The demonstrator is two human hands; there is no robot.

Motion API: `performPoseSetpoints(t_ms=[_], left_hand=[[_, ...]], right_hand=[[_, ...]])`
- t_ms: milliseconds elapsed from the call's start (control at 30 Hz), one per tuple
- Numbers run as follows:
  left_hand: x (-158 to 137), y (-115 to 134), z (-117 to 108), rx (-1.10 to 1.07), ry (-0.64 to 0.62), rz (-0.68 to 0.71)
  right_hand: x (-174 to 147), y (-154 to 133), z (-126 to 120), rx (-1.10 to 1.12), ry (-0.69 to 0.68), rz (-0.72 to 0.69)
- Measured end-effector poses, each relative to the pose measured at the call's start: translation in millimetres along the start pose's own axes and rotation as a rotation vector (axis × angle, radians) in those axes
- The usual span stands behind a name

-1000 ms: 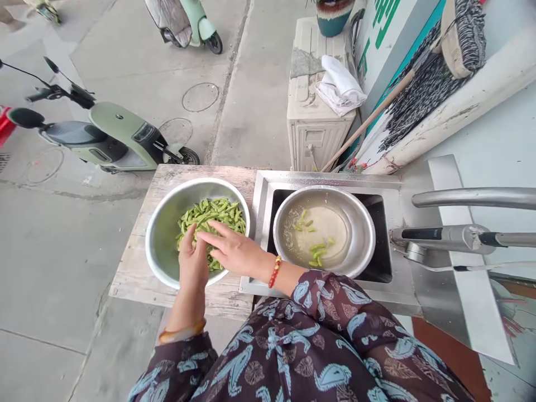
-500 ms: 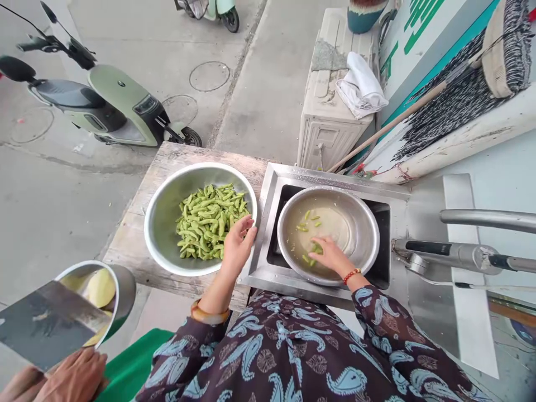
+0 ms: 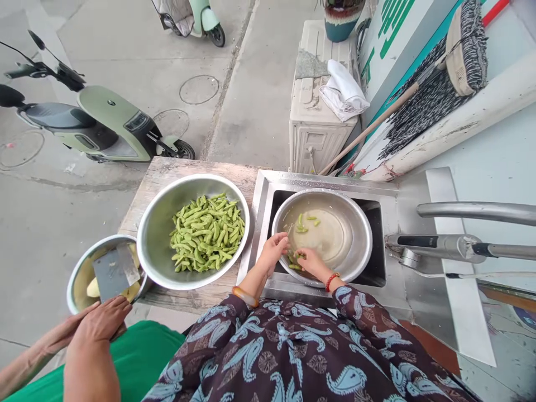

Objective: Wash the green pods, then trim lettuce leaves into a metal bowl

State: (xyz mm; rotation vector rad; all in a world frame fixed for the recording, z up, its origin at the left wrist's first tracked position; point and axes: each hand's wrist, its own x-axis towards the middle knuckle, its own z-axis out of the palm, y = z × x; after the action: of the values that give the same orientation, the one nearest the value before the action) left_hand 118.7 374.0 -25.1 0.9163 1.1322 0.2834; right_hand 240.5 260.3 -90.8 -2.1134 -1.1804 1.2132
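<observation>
Pod [image 3: 295, 267] in the basin [image 3: 363, 234], long axis nearly left-to-right; right fingers [image 3: 305, 258] around other pods [image 3: 300, 255], left fingers [image 3: 281, 241] loose.

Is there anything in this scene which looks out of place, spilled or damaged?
I see no spill: the edamame pods lie in the steel bowl or the water-filled basin. One mild oddity is the crumpled white cloth on the beige outdoor unit behind the sink, because it lies bunched up near a grey patch.
</observation>
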Motion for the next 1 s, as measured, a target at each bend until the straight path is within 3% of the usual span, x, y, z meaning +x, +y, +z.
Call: performPoseSetpoints(t_ms=[67, 133, 200, 267, 333, 467, 533, 667, 833, 900, 1000], left_hand=[[4.5, -5.0, 5.4, -0.123, -0.060, -0.127], [8.3, -8.0, 10.1, -0.270, -0.176, -0.237], [11.8, -8.3, 12.3, -0.411, -0.265, -0.274], [15.2, -6.3, 10.5, -0.491, -0.277, -0.253], [17.2, -4.1, 4.8, -0.482, -0.226, -0.233], [15.0, -6.6, -9.2, -0.332, -0.114, -0.238], [12.0, -11.3, -13.5, -0.310, -0.143, -0.218], [6.3, -18.1, -18.1, -0.355, -0.189, -0.171], [-7.6, -18.4, -23.3, -0.345, -0.127, -0.189], [-11.1, -20.8, -23.5, -0.345, -0.103, -0.204], [-8.2, -27.6, -19.2, -0.381, -0.109, -0.230]], right_hand=[[-8.2, -15.8, -4.5, 0.052, 0.077, -0.022], [-16.2, -37.7, -12.0, 0.091, 0.161, -0.168], [-21.0, -57.9, -24.7, 0.097, 0.174, -0.380], [-19.4, -67.1, -43.2, 0.082, 0.155, -0.488], [-9.7, -60.8, -64.9, 0.054, 0.194, -0.443], [27.5, -23.1, -92.1, -0.175, 0.297, -0.147], [47.0, -11.3, -87.6, -0.308, 0.239, -0.070], [71.1, -15.0, -56.9, -0.411, 0.095, -0.235], [59.7, -17.6, -46.1, -0.362, 0.093, -0.266], [50.3, -14.3, -49.0, -0.327, 0.119, -0.285], [32.2, -23.0, -42.2, -0.126, 0.341, -0.326]])
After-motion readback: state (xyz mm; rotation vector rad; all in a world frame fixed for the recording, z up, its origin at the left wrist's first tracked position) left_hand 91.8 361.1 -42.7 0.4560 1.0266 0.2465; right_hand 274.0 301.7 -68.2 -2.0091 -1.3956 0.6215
